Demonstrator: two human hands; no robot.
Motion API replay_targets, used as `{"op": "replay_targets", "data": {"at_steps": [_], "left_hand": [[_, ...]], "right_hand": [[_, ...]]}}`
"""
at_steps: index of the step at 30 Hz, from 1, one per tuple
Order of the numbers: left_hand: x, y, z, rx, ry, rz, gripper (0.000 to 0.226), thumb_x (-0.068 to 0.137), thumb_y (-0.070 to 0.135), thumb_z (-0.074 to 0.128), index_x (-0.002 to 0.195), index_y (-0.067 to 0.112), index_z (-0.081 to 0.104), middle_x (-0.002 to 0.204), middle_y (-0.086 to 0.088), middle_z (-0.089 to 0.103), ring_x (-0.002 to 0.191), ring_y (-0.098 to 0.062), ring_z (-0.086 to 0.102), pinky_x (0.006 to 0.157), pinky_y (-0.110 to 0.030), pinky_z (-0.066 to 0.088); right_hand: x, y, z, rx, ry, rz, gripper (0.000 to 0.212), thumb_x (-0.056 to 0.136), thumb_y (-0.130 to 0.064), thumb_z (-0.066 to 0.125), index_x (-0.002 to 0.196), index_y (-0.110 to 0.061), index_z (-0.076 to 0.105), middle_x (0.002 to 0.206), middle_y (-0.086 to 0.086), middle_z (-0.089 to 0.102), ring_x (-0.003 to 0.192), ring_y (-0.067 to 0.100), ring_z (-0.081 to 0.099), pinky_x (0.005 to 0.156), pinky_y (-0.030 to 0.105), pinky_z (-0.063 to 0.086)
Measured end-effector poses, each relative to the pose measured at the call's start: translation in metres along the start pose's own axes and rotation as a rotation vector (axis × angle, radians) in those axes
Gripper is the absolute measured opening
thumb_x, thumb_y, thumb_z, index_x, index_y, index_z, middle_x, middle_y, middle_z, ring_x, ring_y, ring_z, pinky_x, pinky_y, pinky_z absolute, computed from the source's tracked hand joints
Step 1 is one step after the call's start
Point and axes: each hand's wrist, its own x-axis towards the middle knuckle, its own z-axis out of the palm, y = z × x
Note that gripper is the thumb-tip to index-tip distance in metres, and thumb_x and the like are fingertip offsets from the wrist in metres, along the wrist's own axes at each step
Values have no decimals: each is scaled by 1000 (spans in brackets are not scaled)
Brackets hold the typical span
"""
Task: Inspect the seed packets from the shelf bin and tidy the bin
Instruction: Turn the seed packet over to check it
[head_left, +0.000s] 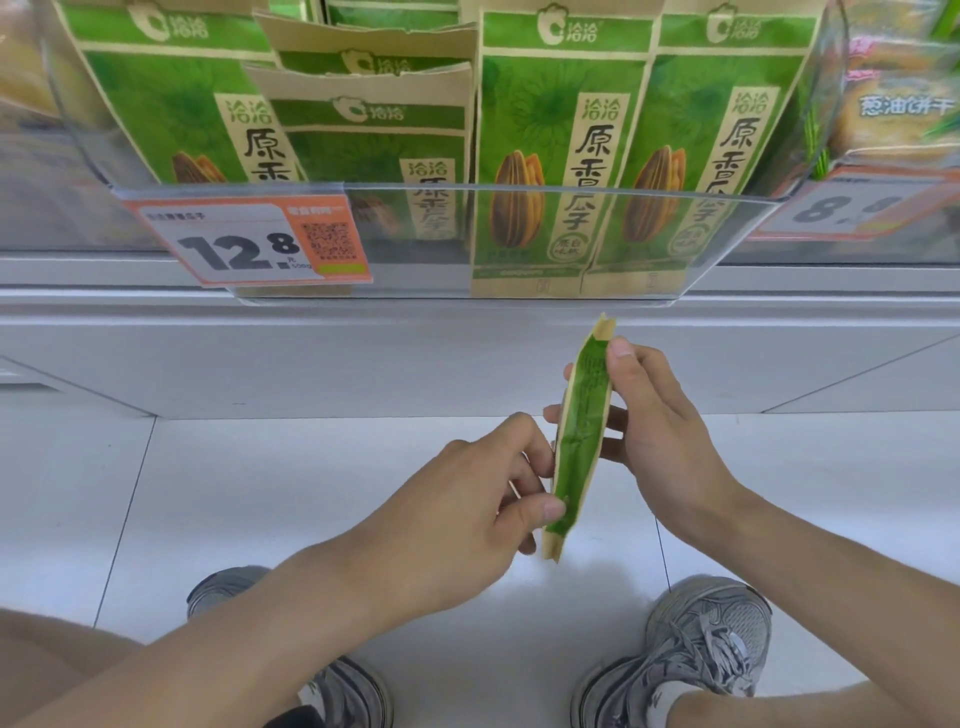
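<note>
A green and tan seed packet (581, 441) is held edge-on in front of me, below the shelf. My left hand (467, 499) pinches its lower end between thumb and fingers. My right hand (654, 431) grips its upper part, thumb on the near face and fingers behind. Above, a clear plastic shelf bin (519, 189) holds several more green sunflower seed packets (545, 156); two in the middle sit lower and lean.
An orange and white price tag (249, 241) reading 12.8 hangs on the bin's front left. A biscuit packet (898, 104) and another price tag (852, 208) are at the right. The white shelf base (311, 358), floor tiles and my grey shoes (696, 649) lie below.
</note>
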Motion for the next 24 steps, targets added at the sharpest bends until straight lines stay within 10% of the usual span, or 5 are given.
{"op": "replay_targets", "data": {"at_steps": [5,8,13,19,24], "left_hand": [[-3,1,2,-10,5,-89,55,87,68,54,131,41,34,115,24,59,95,6,65,85,-26,57],[-3,2,6,-17,118,-56,48,92,54,61,128,42,32,111,24,62,94,7,64,78,-22,56],[3,-3,3,-49,334,-16,22,103,38,47,124,36,42,108,15,71,95,-2,68,83,-32,55],[10,-6,4,-248,549,-81,24,106,25,40,124,42,39,102,21,64,83,6,66,64,-11,49],[13,0,1,-440,474,-137,23,106,35,41,126,46,47,92,20,68,82,8,64,70,-10,49]], "right_hand": [[-3,0,3,1,-44,44,43,97,-54,51,120,-18,50,103,-2,68,90,18,75,69,33,61],[-7,3,5,-23,-131,46,59,86,-62,54,127,-21,47,112,-2,69,93,13,74,73,30,59],[-2,0,4,-31,-103,19,26,104,-39,49,123,-21,53,97,0,73,79,10,71,64,25,56],[1,-2,3,-51,-169,-30,17,100,-19,60,103,-3,64,94,20,74,74,23,72,60,35,59],[-10,-8,6,29,-288,-48,37,86,-32,65,102,1,66,95,20,73,74,28,72,65,44,63]]}}
